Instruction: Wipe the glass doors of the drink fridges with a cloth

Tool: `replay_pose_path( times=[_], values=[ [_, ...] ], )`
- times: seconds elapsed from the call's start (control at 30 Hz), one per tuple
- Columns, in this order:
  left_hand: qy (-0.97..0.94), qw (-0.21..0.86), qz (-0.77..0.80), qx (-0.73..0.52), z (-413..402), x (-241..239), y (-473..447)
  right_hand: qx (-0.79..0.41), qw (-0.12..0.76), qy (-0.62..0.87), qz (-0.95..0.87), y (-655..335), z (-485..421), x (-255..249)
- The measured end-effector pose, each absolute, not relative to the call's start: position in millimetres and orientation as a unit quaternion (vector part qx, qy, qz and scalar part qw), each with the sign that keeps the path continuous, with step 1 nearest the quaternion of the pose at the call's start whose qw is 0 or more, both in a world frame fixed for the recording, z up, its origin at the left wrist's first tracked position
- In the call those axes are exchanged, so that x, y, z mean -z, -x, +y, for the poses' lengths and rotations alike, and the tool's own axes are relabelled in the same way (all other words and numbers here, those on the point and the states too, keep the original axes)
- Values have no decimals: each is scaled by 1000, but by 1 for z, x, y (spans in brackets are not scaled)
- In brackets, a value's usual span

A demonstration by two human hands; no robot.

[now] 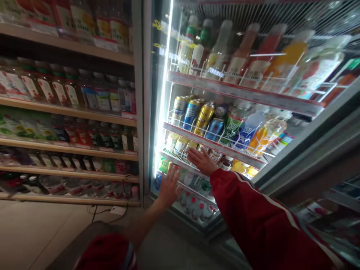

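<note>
My left hand (168, 186) is raised in front of the lower shelves of a lit drinks fridge (148, 112), fingers spread and nothing in it. To its right and a little higher, my right hand (201, 161) stretches out in a red sleeve, its fingers extended and empty. It overlaps a row of cans (180, 145) on a wire shelf. Above that row stand a blue can (192, 113), a gold can (204, 117) and a green bottle (233, 125). Whether either hand touches the glass or the shelf, I cannot tell.
Tall juice bottles (257, 63) fill the fridge's upper shelf, and small red-capped bottles (197, 210) its bottom. Wooden shelves (84, 116) with several rows of bottles stand at left. A white power strip (117, 210) and cables lie on the tiled floor (33, 228).
</note>
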State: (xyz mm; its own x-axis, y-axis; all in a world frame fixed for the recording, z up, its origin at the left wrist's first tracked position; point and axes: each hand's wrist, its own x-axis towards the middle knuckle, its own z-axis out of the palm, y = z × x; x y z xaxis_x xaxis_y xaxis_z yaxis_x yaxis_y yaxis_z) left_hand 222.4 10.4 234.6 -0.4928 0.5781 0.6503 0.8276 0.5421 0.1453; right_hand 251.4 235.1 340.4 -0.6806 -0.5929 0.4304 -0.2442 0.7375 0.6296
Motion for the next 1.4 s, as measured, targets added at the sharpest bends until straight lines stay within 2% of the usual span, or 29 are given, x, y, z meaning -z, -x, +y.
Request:
replay_pose_path(
  times=[0.1,0.17,0.37,0.43,0.7,0.8,0.93,1.17,1.27,1.4],
  values=[
    [399,270,-847,224,-6,-236,-214,271,309,-285,-866,-238,220,-305],
    [387,265,-855,222,-16,-237,-209,266,305,-301,-863,-225,211,-302],
    [372,243,-871,212,-40,-228,-202,215,325,-218,-895,-171,183,-362],
    [371,235,-873,212,-47,-223,-201,213,332,-220,-892,-157,175,-368],
    [361,230,-878,216,-73,-209,-197,260,273,-318,-870,-156,165,-288],
    [362,226,-879,214,-75,-208,-196,251,256,-329,-874,-165,170,-286],
    [377,244,-865,225,-66,-213,-193,246,282,-281,-884,-174,182,-332],
    [435,345,-779,290,-21,-247,-189,283,372,-130,-874,-208,208,-441],
    [466,378,-739,306,7,-270,-200,279,450,-69,-845,-251,219,-479],
    [514,398,-691,318,52,-311,-234,293,604,-9,-741,-343,245,-528]
  ],
)
